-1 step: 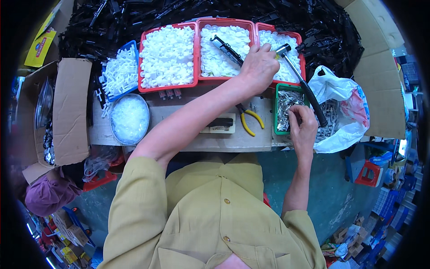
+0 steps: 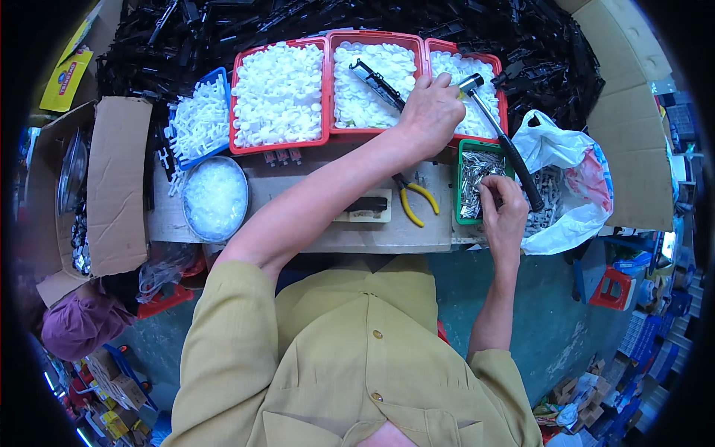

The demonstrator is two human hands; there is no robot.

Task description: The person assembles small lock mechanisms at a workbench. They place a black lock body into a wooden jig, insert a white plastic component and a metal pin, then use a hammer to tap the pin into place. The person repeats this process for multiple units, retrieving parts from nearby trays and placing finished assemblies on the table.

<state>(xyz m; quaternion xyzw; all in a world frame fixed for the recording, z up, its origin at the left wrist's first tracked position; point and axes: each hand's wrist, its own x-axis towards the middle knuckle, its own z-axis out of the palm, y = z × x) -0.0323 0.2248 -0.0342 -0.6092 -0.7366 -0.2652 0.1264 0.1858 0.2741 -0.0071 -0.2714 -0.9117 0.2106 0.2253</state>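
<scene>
A cluttered workshop seen from above: a narrow wooden desk (image 2: 313,237) runs across the middle, backed by a heap of black plastic frames (image 2: 313,18) and flanked by flattened cardboard (image 2: 115,182).

From left to right, the desk carries a round metal bowl (image 2: 215,198) of translucent white pieces, a blue tray (image 2: 199,119) of white clips, and three red trays side by side. The first red tray (image 2: 278,93) is heaped with white plastic parts; the middle red tray (image 2: 372,78) holds similar parts, with a black frame piece (image 2: 376,82) lying across them; the right red tray (image 2: 480,82) is partly hidden.

The left hand (image 2: 430,112) reaches across to the gap between the middle and right red trays, fingers curled downward at the end of the black frame piece. Whether it grips the piece or merely touches it cannot be told.

Yellow-handled pliers (image 2: 414,200) lie unused on the desk. Next comes a green tray (image 2: 477,179) of small metal pieces. The right hand (image 2: 503,205) rests at its edge, fingertips pinched together as if on one metal piece, though the piece itself is too small to confirm. A hammer (image 2: 503,145) lies slantwise from the right red tray toward a white plastic bag (image 2: 573,186).

As to progress, the trays are full and no finished assemblies can be identified, so much appears left.

Compared with the earlier frame, no change can be made out: both hands, the hammer and the frame piece occupy the same places.
</scene>
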